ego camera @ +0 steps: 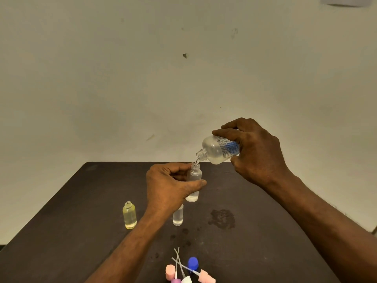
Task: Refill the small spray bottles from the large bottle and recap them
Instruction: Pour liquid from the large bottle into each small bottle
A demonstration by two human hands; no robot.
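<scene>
Clear liquid is being poured from the large bottle [220, 149], gripped by the right hand [257, 152], into a small bottle [194, 181] pinched above the table [61, 231] by the left hand [169, 185]. Two bottles [129, 215] [177, 216] and the spray caps [189, 271] are left unassembled.

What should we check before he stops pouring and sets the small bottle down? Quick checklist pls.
1. Large bottle mouth over small bottle neck: ok.
2. Left hand grip on small bottle: ok, upright.
3. Right hand grip on large bottle: ok.
4. Fill level: cannot tell, hand hides it.
5. Table dry: not ok, wet patch.
6. Spray caps in reach: ok, near edge.
</scene>
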